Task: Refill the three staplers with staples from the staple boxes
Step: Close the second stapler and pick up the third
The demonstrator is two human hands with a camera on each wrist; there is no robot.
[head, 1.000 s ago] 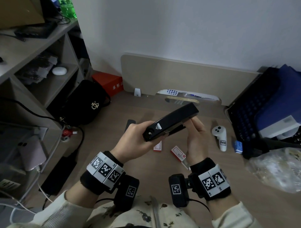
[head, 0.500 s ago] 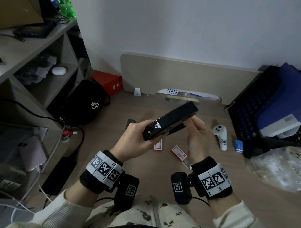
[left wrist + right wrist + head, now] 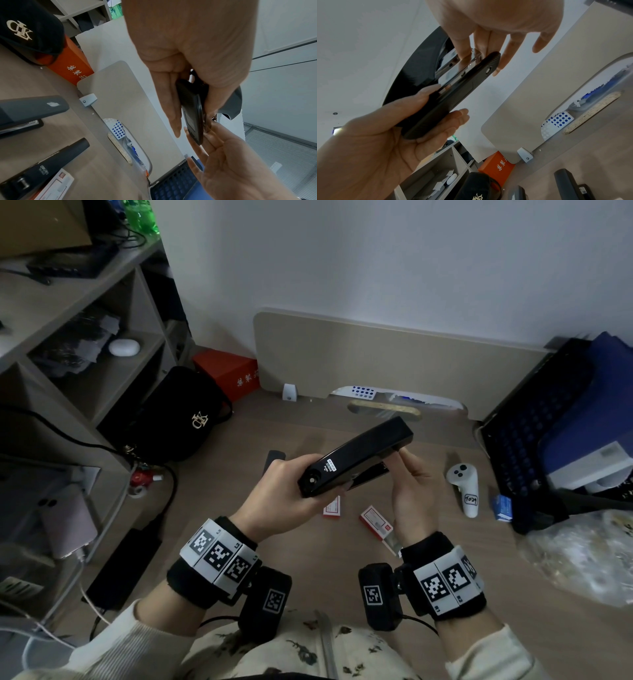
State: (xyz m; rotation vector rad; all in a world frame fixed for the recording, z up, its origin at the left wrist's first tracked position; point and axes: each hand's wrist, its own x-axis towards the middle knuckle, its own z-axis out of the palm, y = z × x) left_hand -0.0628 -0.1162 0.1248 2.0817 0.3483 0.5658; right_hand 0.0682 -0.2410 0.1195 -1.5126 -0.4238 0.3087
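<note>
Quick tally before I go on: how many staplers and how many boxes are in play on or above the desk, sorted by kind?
Staplers: 3, the held stapler in the left hand plus two desk staplers.
Staple boxes, red and white: 2.
Blue box: 1, contents unreadable.
Total: 6.

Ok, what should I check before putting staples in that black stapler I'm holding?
1. Left hand grips the black stapler at its back end: ok.
2. Top lifted off the metal rail: ok, a gap shows.
3. Rail empty: cannot tell.
4. Right hand has staples ready: not ok, its fingers only touch the stapler's front.
5. Staple boxes close by: ok, they lie on the desk below your hands.
</note>
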